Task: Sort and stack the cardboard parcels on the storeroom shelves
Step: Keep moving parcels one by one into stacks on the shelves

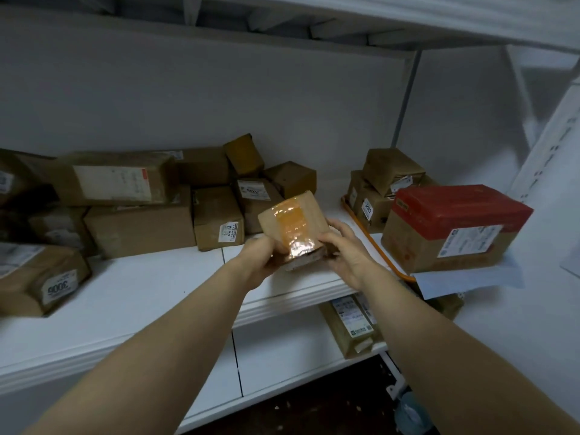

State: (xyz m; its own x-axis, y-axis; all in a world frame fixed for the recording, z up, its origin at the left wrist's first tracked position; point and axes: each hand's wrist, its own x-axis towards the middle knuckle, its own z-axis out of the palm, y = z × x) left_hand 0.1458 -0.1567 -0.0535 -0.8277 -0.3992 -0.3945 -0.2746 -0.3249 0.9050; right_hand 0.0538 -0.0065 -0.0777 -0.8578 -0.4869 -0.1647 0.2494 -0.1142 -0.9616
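Note:
A small cardboard parcel with a band of shiny orange tape sits tilted between both my hands, just above the front of the white middle shelf. My left hand grips its lower left side. My right hand holds its right side, fingers curled over the edge. Behind it, a pile of several brown parcels fills the left and back of the shelf, some with white number labels.
To the right stands a parcel with a red taped top, with smaller boxes behind it, beside an orange rail. A labelled parcel lies on the lower shelf. An upper shelf hangs overhead.

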